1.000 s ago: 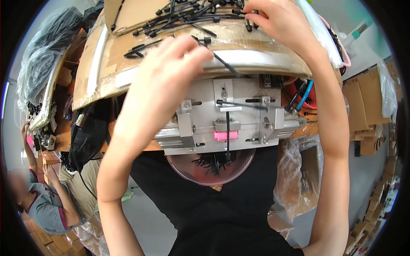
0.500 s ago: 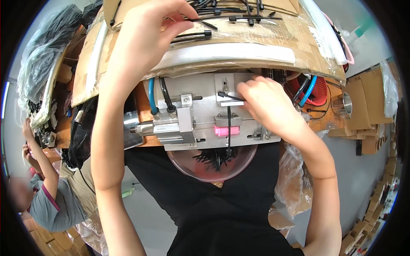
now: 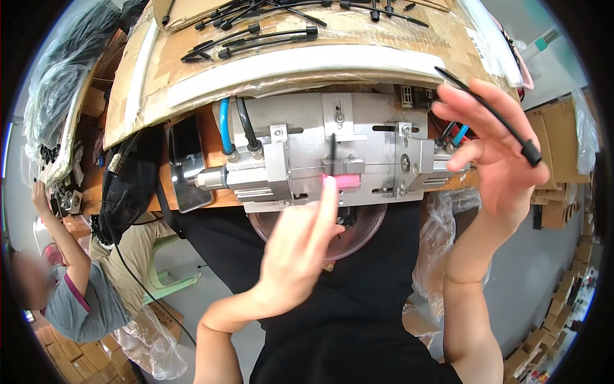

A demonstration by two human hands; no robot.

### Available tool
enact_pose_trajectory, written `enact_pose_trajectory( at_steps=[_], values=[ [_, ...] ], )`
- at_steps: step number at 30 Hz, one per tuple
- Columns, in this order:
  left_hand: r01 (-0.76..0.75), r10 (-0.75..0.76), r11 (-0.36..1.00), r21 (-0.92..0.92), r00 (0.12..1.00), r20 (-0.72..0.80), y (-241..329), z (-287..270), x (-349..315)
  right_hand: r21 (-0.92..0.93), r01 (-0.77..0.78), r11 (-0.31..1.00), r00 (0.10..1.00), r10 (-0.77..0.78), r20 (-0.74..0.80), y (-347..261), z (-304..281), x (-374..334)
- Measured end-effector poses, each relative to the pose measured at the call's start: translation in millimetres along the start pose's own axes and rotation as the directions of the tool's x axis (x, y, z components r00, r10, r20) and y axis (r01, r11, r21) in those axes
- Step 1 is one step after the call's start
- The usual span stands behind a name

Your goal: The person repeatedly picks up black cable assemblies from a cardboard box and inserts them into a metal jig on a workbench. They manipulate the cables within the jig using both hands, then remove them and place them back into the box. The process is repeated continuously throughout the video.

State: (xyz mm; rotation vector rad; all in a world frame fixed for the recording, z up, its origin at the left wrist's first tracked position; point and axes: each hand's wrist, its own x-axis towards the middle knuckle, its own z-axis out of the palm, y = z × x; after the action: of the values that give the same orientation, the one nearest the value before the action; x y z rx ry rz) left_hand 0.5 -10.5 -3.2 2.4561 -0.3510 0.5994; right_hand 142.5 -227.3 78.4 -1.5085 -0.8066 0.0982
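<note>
My left hand is at the near side of the metal fixture, blurred, index finger stretched along a thin black stick. The stick stands out beyond that fingertip, over a pink block in the fixture; its lower part is hidden, and the fingers seem closed on it. My right hand is raised at the right, palm partly showing and thumb apart. Across its fingers lies another black stick with a thick cap at its lower end. Metal plate and clamps of the fixture lie between the hands.
Cardboard beyond the fixture carries several black sticks. A clear bowl sits under its near edge. Blue and black hoses rise at the left, near a dark phone-like slab. Another person works at far left.
My left hand has come down from the cardboard to the fixture's front. My right hand has swung right and up from the fixture, carrying its black stick. The view has shifted slightly.
</note>
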Motion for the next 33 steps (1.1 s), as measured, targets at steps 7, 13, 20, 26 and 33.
enact_pose_trajectory(
  at_steps=[7,13,20,26,33],
  values=[
    [0.067,-0.1,0.973,0.22,0.985,0.144,8,41,-12,0.113,0.072,0.991,0.981,-0.05,-0.189,-1,-8,-32],
    [0.067,-0.11,0.968,0.242,0.98,0.167,8,42,-5,-0.017,0.137,0.99,0.918,-0.133,-0.373,-1,24,-42],
    [0.146,-0.159,0.985,0.091,0.976,0.148,13,16,-1,-0.41,0.008,0.912,0.996,-0.045,-0.08,49,87,-90],
    [0.168,-0.172,0.983,0.072,0.984,0.041,13,-10,-2,-0.617,0.119,0.778,0.99,-0.137,0.019,83,111,-93],
    [0.171,-0.174,0.984,0.046,0.981,0.085,-1,-32,11,-0.661,0.094,0.744,0.995,-0.048,0.087,71,109,-85]
  ],
)
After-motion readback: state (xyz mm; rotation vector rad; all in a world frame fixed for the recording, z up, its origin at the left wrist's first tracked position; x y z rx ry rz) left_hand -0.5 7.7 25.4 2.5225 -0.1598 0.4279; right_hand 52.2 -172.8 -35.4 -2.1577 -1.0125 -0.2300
